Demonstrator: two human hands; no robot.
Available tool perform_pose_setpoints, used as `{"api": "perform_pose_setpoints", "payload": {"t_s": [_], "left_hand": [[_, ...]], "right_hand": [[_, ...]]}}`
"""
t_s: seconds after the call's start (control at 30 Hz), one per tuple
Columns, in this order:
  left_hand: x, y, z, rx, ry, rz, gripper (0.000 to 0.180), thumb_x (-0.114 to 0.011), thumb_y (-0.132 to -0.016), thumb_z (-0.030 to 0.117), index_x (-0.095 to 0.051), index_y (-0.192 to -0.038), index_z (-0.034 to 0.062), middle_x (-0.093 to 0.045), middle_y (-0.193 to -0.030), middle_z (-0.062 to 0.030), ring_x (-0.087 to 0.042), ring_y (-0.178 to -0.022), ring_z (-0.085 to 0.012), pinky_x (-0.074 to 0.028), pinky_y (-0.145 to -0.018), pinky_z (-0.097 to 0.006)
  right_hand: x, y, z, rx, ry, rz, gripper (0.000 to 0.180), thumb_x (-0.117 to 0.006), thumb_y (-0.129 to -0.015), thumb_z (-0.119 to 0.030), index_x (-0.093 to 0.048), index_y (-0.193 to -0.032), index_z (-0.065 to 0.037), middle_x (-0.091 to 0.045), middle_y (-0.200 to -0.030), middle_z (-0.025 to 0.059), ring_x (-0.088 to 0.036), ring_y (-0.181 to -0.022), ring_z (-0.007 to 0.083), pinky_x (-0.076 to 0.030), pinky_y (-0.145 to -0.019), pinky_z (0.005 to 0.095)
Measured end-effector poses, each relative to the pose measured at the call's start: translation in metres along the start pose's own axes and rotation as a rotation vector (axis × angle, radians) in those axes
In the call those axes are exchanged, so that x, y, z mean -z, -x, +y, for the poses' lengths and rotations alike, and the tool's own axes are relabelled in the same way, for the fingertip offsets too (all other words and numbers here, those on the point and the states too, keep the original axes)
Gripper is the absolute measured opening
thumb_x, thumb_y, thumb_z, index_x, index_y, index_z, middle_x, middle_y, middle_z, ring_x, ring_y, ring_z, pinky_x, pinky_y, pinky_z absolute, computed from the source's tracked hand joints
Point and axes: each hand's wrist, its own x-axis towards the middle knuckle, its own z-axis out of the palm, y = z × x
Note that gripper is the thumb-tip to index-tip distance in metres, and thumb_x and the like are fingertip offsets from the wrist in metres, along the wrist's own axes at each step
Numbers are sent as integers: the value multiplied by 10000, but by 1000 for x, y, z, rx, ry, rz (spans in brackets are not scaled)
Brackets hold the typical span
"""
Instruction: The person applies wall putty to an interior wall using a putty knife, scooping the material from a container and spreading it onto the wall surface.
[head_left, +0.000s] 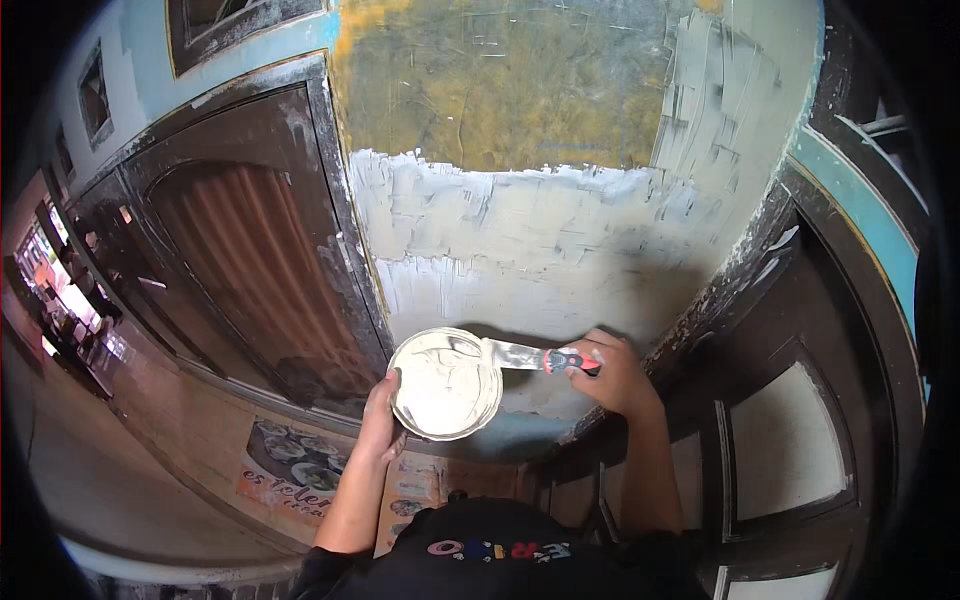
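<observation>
My left hand [380, 420] grips the left side of a round tub of creamy white putty [445, 395], held up in front of my chest. In my right hand [615, 370] is a putty knife [520, 356] with a red and black handle. Its metal blade points left, and the tip meets the tub's right rim, with white paste on it. Behind both is a wall [530, 220], coated with rough whitish putty across its lower part and right side. A bare yellow-grey patch [500, 85] shows higher up.
A dark wooden door or window frame with a brown curtain [250, 260] flanks the wall on the left. Dark panelled doors [790, 430] stand close on my right. A printed banner [300, 460] lies low at left. Far left, a passage opens toward bright light.
</observation>
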Motion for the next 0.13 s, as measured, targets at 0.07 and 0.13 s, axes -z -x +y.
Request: {"api": "perform_pose_setpoints", "payload": {"t_s": [0.07, 0.13], "left_hand": [[-2, -3, -3, 28, 59, 40, 558, -465, -1021, 380, -464, -1354, -67, -580, -1322, -172, -593, -1190, -243, -477, -1006, -365], [0, -3, -3, 33, 104, 50, 573, -471, -1018, 386, -443, -1383, -55, -545, -1376, -167, -566, -1236, -257, -439, -1060, -370]], "right_hand": [[9, 8, 10, -27, 10, 35, 285, -692, -694, -79, -713, -968, -5, -623, -830, 109, -609, -728, 256, -488, -680, 341], [17, 11, 11, -132, 23, -10, 282, -666, -697, -84, -714, -962, -5, -657, -879, 133, -648, -815, 227, -507, -727, 333]]}}
